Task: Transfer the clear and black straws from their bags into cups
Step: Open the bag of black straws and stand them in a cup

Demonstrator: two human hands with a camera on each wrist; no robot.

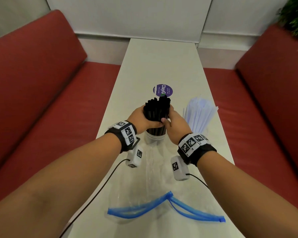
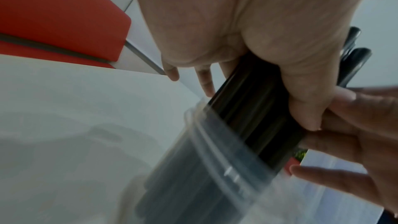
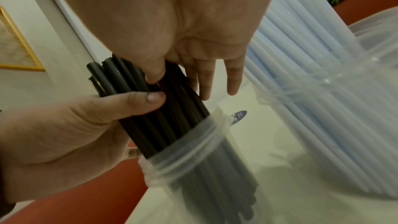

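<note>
Hands clasped round black straws in a cup.
The left hand (image 1: 141, 117) and right hand (image 1: 175, 123) both gripped the bundle of black straws (image 1: 156, 109), whose lower ends stood in a clear cup (image 1: 154, 139) on the white table (image 1: 162, 66). Clear straws (image 1: 199, 115) stood just right, apparently in a second cup (image 3: 344, 125). Two clear bags (image 1: 144, 194) with blue zip strips lay nearer.
</note>
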